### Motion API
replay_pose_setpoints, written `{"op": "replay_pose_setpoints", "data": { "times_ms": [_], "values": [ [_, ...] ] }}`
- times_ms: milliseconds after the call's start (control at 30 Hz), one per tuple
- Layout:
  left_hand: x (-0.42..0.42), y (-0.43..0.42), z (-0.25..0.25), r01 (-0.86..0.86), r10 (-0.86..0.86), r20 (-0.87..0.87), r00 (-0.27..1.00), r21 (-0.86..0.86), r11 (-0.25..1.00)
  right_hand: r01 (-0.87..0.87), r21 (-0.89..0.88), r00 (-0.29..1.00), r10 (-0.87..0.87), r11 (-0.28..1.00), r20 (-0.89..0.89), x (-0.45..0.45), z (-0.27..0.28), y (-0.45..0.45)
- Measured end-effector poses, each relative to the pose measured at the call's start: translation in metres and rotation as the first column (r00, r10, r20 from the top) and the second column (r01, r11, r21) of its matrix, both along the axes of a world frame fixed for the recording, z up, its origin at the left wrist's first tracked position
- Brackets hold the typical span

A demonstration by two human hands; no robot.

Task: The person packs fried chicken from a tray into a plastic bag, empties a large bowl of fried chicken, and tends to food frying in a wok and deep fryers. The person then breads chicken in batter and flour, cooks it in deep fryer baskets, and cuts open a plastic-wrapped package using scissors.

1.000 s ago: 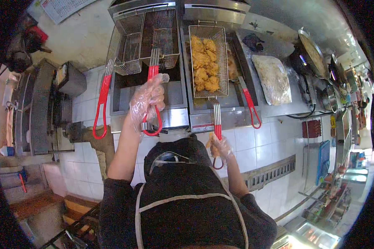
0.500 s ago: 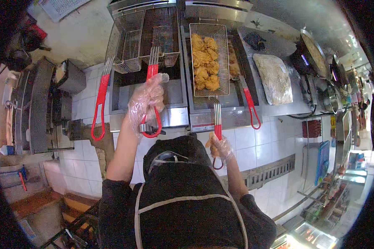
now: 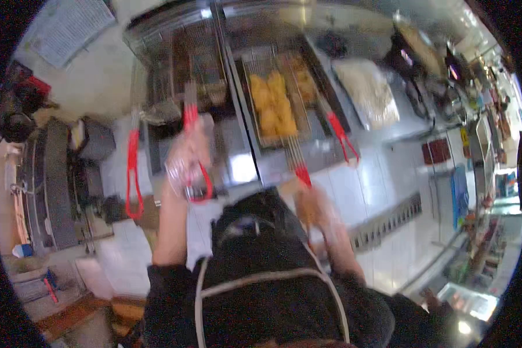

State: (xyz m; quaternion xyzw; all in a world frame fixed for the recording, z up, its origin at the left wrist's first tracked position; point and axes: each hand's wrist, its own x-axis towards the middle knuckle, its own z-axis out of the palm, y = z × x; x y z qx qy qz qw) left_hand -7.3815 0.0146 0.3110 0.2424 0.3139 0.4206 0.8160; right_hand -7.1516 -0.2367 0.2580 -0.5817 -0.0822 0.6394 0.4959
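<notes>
Red marks 4 handles along the front of the fryers. The left hand (image 3: 187,153), gloved in clear plastic, curls shut around the left handle (image 3: 191,115) of a wire basket (image 3: 196,61) at the left fryer. Beside it, near but apart, the outermost handle (image 3: 134,174) points down toward the floor tiles. The right hand (image 3: 314,209) is wrapped around the right handle (image 3: 303,176); motion blur hides its separate fingers. That handle leads up to the loaded basket (image 3: 300,116) at the right fryer, where golden fried pieces (image 3: 271,104) lie bunched inside; whether the basket hangs above the well or rests in it, I cannot tell. Just right of it, a further batch (image 3: 304,81) sits beside the 4th handle (image 3: 342,137). On the metal counter lies a clear bag (image 3: 366,93) with pale contents.
</notes>
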Motion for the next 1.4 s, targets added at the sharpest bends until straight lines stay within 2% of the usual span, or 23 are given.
{"op": "replay_pose_setpoints", "data": {
  "times_ms": [67,133,200,267,333,400,433,467,567,667,733,800,833,967,1000,1033,1067,1133,1167,1200,1267,1300,1400],
  "values": [
    [0.003,0.000,-0.002,0.020,-0.022,-0.045,0.999,-0.054,0.998,0.033,0.109,0.986,-0.014,0.993,-0.168,0.020,-0.013,0.042],
    [0.007,0.006,-0.009,0.017,0.010,0.208,0.978,-0.128,0.992,0.070,0.148,0.876,0.010,0.986,-0.483,0.043,-0.053,0.044],
    [0.001,0.009,-0.012,0.073,-0.068,0.147,0.987,-0.025,0.997,-0.054,0.170,0.837,0.137,0.984,-0.529,0.035,-0.036,0.016],
    [0.000,0.002,-0.006,0.039,-0.040,-0.002,0.999,-0.032,0.999,-0.216,0.363,0.810,0.374,0.906,-0.451,0.048,-0.017,0.100],
    [0.011,0.012,0.007,0.075,-0.081,-0.077,0.994,-0.079,0.994,-0.153,0.296,0.973,0.195,0.943,-0.121,0.044,-0.010,0.100],
    [0.010,0.009,-0.007,0.000,0.004,-0.047,0.999,0.075,0.997,0.010,0.084,0.979,-0.027,0.996,0.200,0.021,0.003,0.018],
    [0.003,-0.001,-0.011,-0.003,0.013,0.088,0.996,-0.113,0.994,-0.112,0.287,0.992,0.124,0.951,-0.025,0.029,0.011,0.058],
    [-0.002,-0.001,-0.012,0.017,-0.015,0.036,0.999,-0.056,0.998,-0.192,0.466,0.916,0.328,0.864,-0.230,0.036,0.019,0.097],
    [-0.002,-0.006,0.002,0.058,-0.050,0.094,0.994,-0.084,0.995,-0.029,0.098,0.998,0.023,0.995,0.059,0.027,-0.006,0.079],
    [0.002,-0.006,0.003,-0.064,0.068,-0.100,0.993,0.050,0.997,0.068,0.094,0.973,-0.045,0.993,-0.225,0.023,-0.058,0.031],
    [0.001,0.003,-0.009,0.053,-0.029,0.143,0.989,-0.164,0.985,-0.067,0.269,0.970,0.126,0.961,-0.210,0.048,-0.072,0.029],
    [0.005,0.000,0.001,0.062,-0.063,-0.003,0.998,-0.170,0.983,-0.069,0.276,0.954,0.144,0.959,-0.262,0.026,-0.002,0.046],
    [0.004,0.003,-0.002,0.057,-0.056,0.015,0.998,-0.110,0.992,-0.042,0.097,0.986,0.057,0.994,-0.158,0.014,0.034,0.051],
    [0.004,0.003,0.000,0.020,-0.021,-0.069,0.997,-0.011,1.000,-0.066,0.206,0.994,0.082,0.976,-0.068,0.046,-0.088,0.045],
    [0.004,0.001,-0.007,0.017,-0.023,-0.123,0.992,-0.046,0.999,-0.036,0.239,0.988,0.070,0.970,-0.138,0.052,-0.125,0.037],
    [-0.003,0.006,-0.030,0.134,-0.107,0.237,0.966,-0.104,0.986,0.009,0.234,0.900,0.094,0.972,-0.426,0.049,-0.092,0.048],
    [0.003,0.002,-0.020,0.081,-0.076,0.088,0.993,-0.055,0.995,0.031,0.180,0.740,0.099,0.983,-0.666,0.045,-0.058,0.062],
    [0.008,0.000,-0.009,0.042,-0.042,-0.008,0.999,-0.025,0.999,-0.057,0.191,0.918,0.126,0.980,-0.375,0.037,-0.063,0.062],
    [0.006,-0.004,-0.020,0.046,-0.031,0.134,0.991,-0.112,0.993,-0.128,0.216,0.962,0.174,0.968,-0.211,0.033,-0.066,0.068],
    [-0.001,0.005,-0.016,0.077,-0.069,0.104,0.992,-0.079,0.994,-0.162,0.248,0.959,0.212,0.955,-0.190,0.036,-0.060,0.070],
    [0.012,0.004,0.003,-0.062,0.049,-0.098,0.994,-0.132,0.989,0.009,0.281,0.859,0.136,0.960,-0.494,0.058,-0.090,0.037],
    [0.016,0.005,0.009,-0.089,0.069,-0.149,0.986,-0.129,0.988,0.245,-0.040,0.653,-0.195,0.969,-0.732,0.051,-0.110,0.056],
    [0.002,0.007,-0.028,0.007,0.008,0.116,0.993,-0.128,0.992,0.072,0.047,0.942,-0.053,0.996,-0.333,0.025,-0.037,0.070]
  ]
}}
